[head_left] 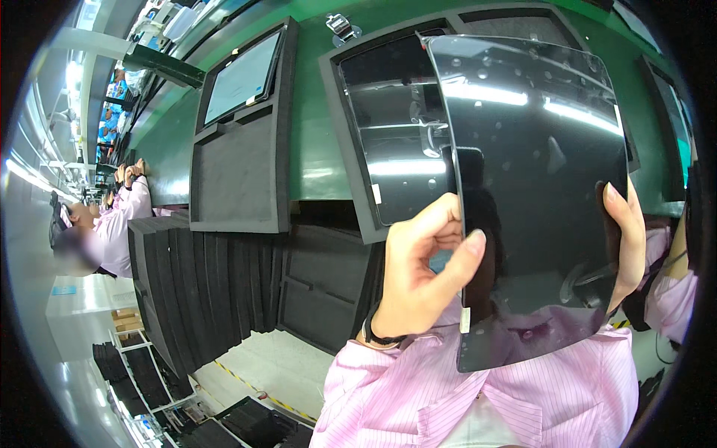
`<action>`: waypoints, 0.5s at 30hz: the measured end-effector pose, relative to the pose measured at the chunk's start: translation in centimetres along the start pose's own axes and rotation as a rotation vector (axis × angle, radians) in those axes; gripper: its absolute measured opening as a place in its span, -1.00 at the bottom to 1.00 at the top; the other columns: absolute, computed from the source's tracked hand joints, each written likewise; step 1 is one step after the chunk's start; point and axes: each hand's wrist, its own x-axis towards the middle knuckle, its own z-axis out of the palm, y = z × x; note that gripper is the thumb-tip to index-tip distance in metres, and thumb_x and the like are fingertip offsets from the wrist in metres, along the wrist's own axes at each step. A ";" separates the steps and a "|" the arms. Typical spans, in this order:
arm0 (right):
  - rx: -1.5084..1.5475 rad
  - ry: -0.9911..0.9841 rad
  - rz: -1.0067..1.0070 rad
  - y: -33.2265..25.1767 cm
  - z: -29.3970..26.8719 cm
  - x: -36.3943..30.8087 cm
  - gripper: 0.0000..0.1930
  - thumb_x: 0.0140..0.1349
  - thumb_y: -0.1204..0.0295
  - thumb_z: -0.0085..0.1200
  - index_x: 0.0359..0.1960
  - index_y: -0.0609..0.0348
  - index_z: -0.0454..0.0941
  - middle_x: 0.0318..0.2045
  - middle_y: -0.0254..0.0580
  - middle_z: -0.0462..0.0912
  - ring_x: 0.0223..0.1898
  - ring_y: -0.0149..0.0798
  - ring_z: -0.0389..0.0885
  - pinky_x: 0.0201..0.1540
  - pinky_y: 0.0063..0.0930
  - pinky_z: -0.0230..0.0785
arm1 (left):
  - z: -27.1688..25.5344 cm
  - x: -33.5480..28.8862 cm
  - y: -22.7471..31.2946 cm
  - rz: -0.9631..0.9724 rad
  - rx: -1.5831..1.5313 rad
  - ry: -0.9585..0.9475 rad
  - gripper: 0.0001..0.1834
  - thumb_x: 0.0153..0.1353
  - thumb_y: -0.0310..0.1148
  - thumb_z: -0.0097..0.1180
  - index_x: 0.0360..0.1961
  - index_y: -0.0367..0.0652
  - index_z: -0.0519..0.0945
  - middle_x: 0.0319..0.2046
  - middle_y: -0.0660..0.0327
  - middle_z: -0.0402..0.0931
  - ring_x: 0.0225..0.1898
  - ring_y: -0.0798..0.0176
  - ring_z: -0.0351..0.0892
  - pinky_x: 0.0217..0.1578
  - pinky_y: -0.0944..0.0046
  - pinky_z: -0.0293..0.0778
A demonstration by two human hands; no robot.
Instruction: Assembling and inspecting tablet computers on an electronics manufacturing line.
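Note:
A dark, glossy display panel (538, 194) with rounded corners is held up in front of my chest, tilted and reflecting the ceiling lights. My left hand (422, 276) grips its left edge, thumb on the face and fingers curled at the rim. On the opposite edge my right hand (629, 243) is closed, its thumb at the face and the other fingers mostly hidden behind the panel. Smudges and spots show on the surface, and a small pale tab (464, 319) sits at its lower left. Behind it, a similar black panel (399, 134) lies in a grey foam tray (346, 142).
Left on the green table (317, 160), another foam tray (239, 175) bears a light-faced panel (243, 78). A small metal fixture (340, 28) stands between the trays. Black foam trays (202, 280) are stacked below. Co-workers in pink appear at left (123, 224) and right (668, 302).

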 end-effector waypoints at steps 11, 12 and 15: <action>-0.220 -0.168 -0.017 0.7 -0.3 -0.3 -0.49 0.03 0.37 0.04 0.03 0.34 0.28 -0.15 -0.20 0.46 -0.16 -0.41 0.41 -0.08 -0.61 0.20 | -2.6 2.8 2.2 0.064 0.080 0.165 -0.71 0.29 -0.27 -0.21 -0.51 -0.23 0.33 -0.70 0.34 0.24 -0.73 0.52 0.28 -0.75 0.53 0.19; -0.250 -0.203 -0.042 0.5 -0.3 -0.5 -0.45 0.01 0.37 0.07 0.05 0.35 0.26 -0.11 -0.19 0.44 -0.10 -0.40 0.39 -0.01 -0.58 0.17 | -2.8 3.1 2.4 0.090 0.101 0.208 -0.67 0.29 -0.22 -0.20 -0.54 -0.22 0.33 -0.73 0.33 0.25 -0.75 0.52 0.29 -0.76 0.53 0.16; -0.301 -0.199 -0.128 0.8 -0.4 -1.2 -0.41 -0.01 0.43 0.08 0.09 0.38 0.23 -0.08 -0.18 0.43 -0.05 -0.39 0.37 0.06 -0.57 0.12 | -4.1 3.4 3.4 0.135 0.200 0.237 -0.64 0.29 -0.27 -0.18 -0.62 -0.24 0.35 -0.82 0.32 0.29 -0.80 0.52 0.29 -0.77 0.51 0.11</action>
